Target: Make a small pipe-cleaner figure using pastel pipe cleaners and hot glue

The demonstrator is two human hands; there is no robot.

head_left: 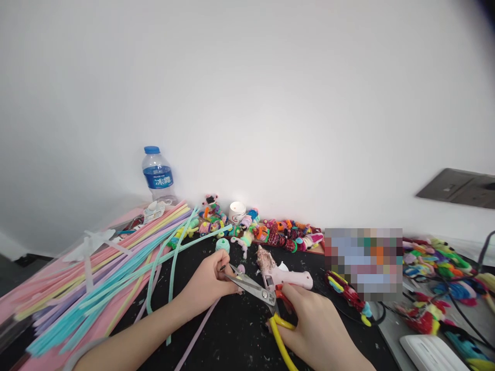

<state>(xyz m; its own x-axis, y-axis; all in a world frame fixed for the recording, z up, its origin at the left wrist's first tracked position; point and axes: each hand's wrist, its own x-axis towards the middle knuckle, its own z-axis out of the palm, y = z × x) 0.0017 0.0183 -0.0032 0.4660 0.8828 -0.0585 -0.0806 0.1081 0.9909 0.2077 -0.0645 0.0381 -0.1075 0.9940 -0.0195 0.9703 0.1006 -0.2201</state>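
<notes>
My left hand (212,278) is closed in a pinch at the tip of a pair of scissors (249,286). A lilac pipe cleaner (197,335) runs down from under its fingers; what lies right at the fingertips is partly hidden. My right hand (313,319) grips the scissors by their yellow and red handles, with the blades pointing left toward my left hand. Just behind the blades lies a pale pink glue gun (292,276) with a crusted nozzle. A mint-green ball-shaped piece (221,246) sits beyond my left hand.
Bundled pastel pipe cleaners (116,273) cover the left side, some mint strands reaching over the black mat (228,345). A water bottle (158,175) stands by the wall. Colourful pipe-cleaner figures (278,234) line the back. Dark cables (460,304) and a white device (431,353) lie right.
</notes>
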